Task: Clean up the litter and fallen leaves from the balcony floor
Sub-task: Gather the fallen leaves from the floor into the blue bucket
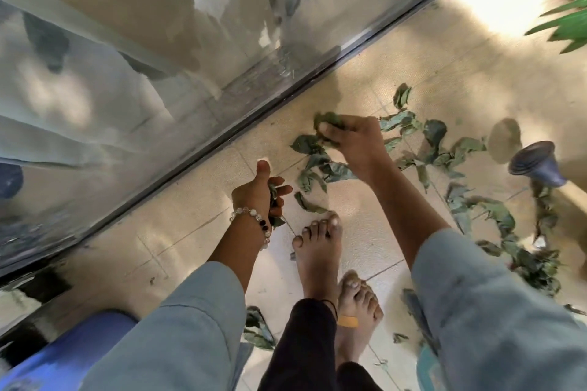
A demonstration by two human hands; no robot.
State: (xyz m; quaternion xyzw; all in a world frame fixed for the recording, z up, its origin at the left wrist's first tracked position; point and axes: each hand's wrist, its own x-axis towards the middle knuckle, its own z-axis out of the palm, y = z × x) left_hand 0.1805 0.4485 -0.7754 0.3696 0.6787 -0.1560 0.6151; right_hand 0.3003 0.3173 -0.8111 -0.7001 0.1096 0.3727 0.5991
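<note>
Dry green fallen leaves lie scattered over the beige tiled balcony floor, from the middle to the right. My right hand reaches down into them and pinches a bunch of leaves in its fingers. My left hand, with a bead bracelet at the wrist, is closed around a few leaves and held lower left of the right hand. Both arms wear light blue sleeves.
A glass sliding door with a metal track runs diagonally along the left. My bare feet stand on the tiles below the hands. A blue pot lies at the right, a green plant at top right, a blue container at bottom left.
</note>
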